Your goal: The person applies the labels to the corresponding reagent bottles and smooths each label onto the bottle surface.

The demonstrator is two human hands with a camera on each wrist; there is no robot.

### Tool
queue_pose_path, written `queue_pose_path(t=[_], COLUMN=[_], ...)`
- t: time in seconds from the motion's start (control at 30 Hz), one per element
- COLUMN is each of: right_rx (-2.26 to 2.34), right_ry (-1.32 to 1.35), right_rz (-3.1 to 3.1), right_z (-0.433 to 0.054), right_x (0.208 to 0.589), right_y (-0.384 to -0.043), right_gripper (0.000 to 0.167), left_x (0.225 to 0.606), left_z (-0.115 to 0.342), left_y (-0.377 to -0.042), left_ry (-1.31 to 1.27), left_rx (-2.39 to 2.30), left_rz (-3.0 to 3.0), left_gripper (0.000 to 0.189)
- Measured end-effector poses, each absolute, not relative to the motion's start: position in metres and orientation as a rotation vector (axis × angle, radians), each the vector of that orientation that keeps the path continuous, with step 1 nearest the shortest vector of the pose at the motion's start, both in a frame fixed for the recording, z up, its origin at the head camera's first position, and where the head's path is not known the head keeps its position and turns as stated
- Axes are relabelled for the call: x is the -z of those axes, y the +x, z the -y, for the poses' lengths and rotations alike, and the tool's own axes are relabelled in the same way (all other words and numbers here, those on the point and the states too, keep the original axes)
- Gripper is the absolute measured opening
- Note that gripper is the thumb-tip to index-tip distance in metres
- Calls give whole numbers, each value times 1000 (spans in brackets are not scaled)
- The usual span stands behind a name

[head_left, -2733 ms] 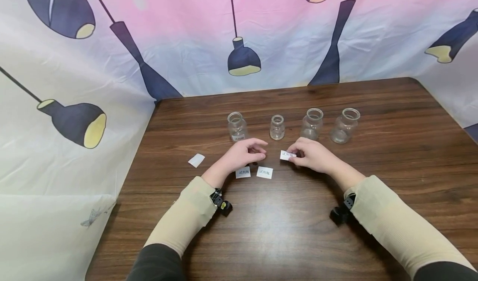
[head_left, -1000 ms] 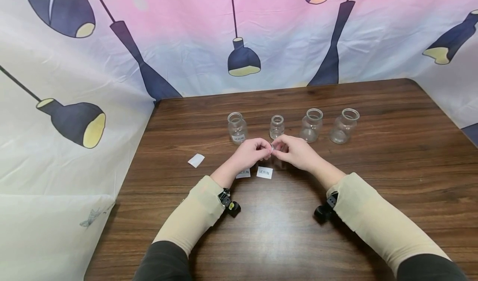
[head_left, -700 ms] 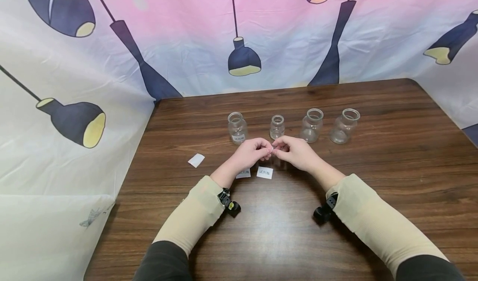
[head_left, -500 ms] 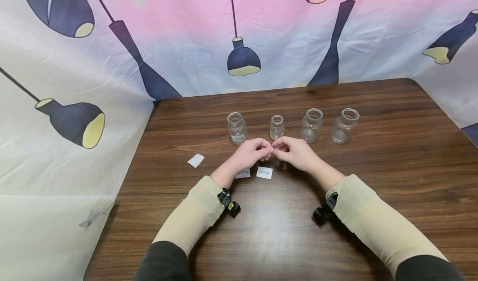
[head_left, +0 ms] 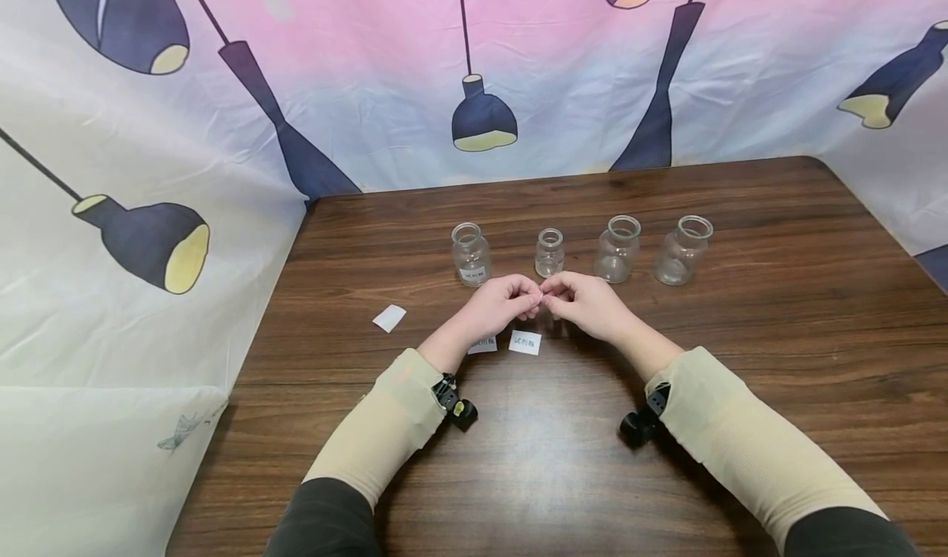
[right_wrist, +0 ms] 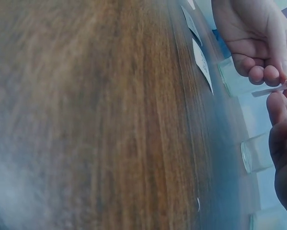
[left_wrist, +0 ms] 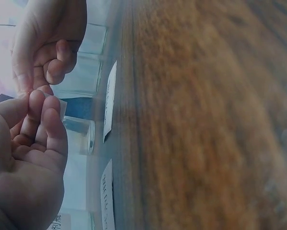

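Note:
My left hand and right hand meet fingertip to fingertip over the table, in front of the smallest glass bottle. Between them both pinch one edge of a small white label, which shows edge-on in the right wrist view and is mostly hidden by fingers in the head view. Just nearer than the hands lie two more labels with handwritten characters: one label in full sight, the other label partly behind my left wrist.
Behind my left hand stands a glass bottle bearing a label at its base. Two larger unlabelled bottles, a middle one and a right one, are at the back right. A blank white paper piece lies at left.
Since the earliest frame, my right hand has moved left with the label and my left hand slightly right, so both now pinch it. Over the last second they barely move.

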State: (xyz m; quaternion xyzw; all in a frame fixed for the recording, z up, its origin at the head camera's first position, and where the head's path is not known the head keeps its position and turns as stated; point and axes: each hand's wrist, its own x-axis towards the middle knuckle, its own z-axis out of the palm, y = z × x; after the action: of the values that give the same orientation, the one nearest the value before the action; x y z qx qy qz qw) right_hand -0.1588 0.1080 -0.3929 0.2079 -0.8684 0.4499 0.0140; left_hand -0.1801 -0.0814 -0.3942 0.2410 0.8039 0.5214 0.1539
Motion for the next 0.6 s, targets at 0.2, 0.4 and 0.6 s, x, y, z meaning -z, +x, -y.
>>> queue_pose_path(t=[0.2, 0.4, 0.6], right_rx=[-1445, -1449, -1484], right_ry=[646, 656, 603], right_rz=[2703, 2701, 2728], right_z=[-107, -108, -109], right_x=[395, 396, 397], right_y=[-160, -160, -160], right_gripper=[17, 17, 12], left_x=[395, 395, 394], left_z=[81, 81, 82], left_y=[-180, -181, -180], left_ry=[678, 683, 679], left_rx=[-1505, -1509, -1505], left_rz=[-2307, -2309, -2314], left_gripper=[14, 14, 13])
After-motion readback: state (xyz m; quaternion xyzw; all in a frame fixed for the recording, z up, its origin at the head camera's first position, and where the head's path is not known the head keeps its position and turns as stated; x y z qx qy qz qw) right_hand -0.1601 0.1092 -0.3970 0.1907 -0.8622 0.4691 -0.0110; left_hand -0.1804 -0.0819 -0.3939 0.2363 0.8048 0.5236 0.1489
